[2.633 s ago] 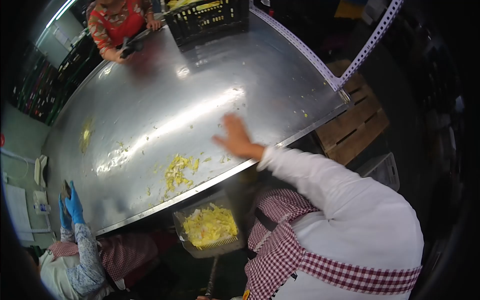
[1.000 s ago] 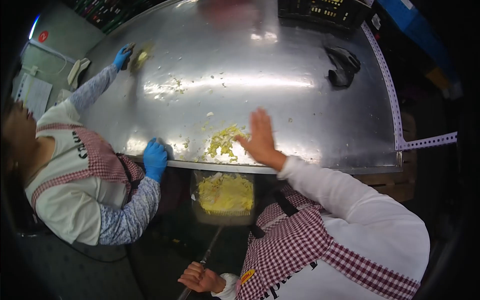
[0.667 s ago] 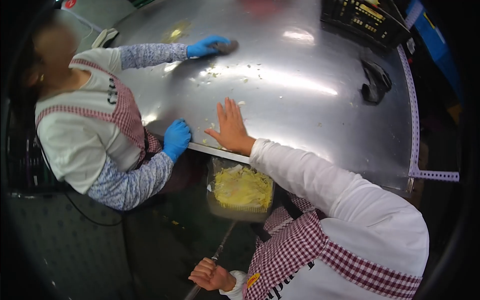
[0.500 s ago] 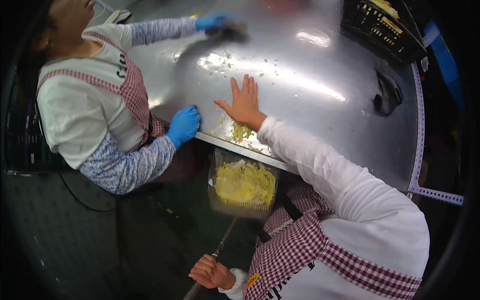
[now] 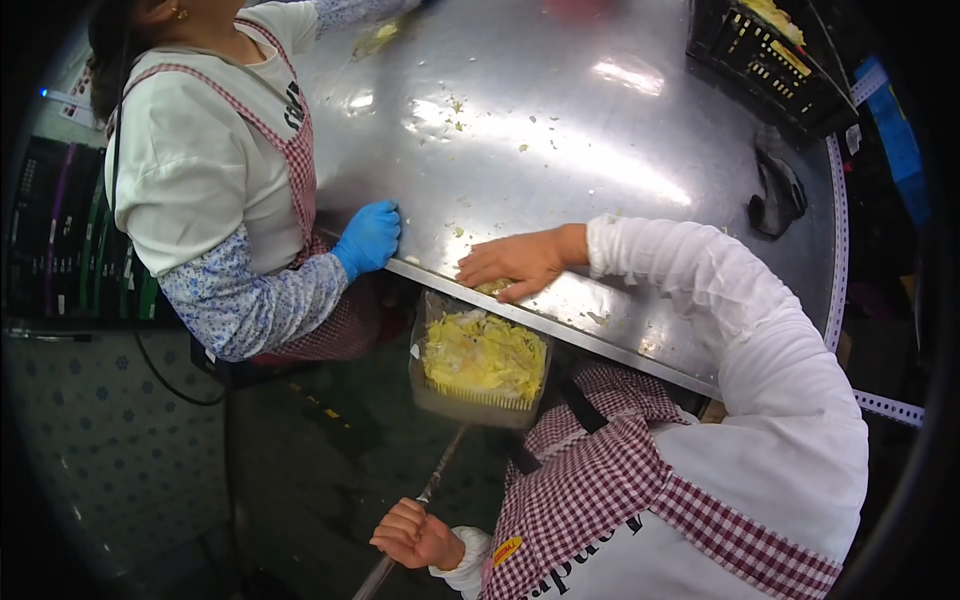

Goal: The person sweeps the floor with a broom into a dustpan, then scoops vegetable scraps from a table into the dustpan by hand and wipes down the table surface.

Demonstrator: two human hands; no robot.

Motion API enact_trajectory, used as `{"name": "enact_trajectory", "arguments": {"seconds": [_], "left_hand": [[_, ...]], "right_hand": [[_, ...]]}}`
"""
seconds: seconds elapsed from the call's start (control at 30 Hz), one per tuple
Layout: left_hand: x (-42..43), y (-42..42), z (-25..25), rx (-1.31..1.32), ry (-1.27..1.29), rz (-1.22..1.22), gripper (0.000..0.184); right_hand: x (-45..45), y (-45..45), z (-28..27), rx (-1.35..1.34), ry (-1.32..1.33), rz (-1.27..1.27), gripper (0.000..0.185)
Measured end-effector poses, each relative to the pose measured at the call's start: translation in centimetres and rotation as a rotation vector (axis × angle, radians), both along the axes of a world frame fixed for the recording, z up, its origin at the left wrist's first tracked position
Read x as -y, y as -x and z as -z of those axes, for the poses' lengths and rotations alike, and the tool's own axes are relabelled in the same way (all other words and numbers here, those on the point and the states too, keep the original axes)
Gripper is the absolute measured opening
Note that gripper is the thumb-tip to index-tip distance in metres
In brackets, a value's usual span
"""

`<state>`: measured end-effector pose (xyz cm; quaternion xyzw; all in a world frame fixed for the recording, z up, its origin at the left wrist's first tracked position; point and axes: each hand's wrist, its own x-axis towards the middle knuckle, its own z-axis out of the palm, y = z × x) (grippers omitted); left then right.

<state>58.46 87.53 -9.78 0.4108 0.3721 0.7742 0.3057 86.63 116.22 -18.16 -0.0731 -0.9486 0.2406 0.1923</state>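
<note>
My left hand [image 5: 415, 534] is closed around the long handle [image 5: 443, 468] of a dustpan-like scoop. The scoop [image 5: 490, 408], heaped with shredded yellow leaves [image 5: 485, 352], is just below the metal table's edge. My right hand [image 5: 518, 262] lies palm down near that edge, its fingers stretched out to the left. Under and beside its thumb are small yellow-green scraps [image 5: 493, 287], partly hidden by the hand. More bits [image 5: 457, 112] are scattered over the metal table [image 5: 600, 130].
At the left stands a co-worker [image 5: 210, 160], one blue-gloved hand [image 5: 370, 238] at the table edge, the other arm reaching beyond the top. A black crate [image 5: 765, 65] is at the upper right, with a dark glove-like item [image 5: 775, 190] below it.
My right hand has come down and back to the table edge over the scraps, its fingers turning left. The co-worker's far hand has moved out of view. My left hand keeps hold of the handle.
</note>
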Motion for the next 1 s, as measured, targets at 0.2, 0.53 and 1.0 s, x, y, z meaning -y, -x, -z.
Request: {"name": "enact_trajectory", "arguments": {"seconds": [0.2, 0.53, 1.0], "left_hand": [[-0.4, 0.2, -0.5, 0.007, 0.033, -0.009, 0.046], [-1.1, 1.2, -0.8, -0.021, 0.021, 0.075, 0.046], [2.9, 3.8, 2.6, 0.06, -0.167, 0.132, 0.046]], "right_hand": [[4.0, -3.1, 0.4, 0.023, -0.145, 0.106, 0.042], [4.7, -2.4, 0.1, 0.406, -0.056, 0.609, 0.016], [15.7, 12.9, 4.0, 0.096, -0.054, 0.773, 0.029]]}}
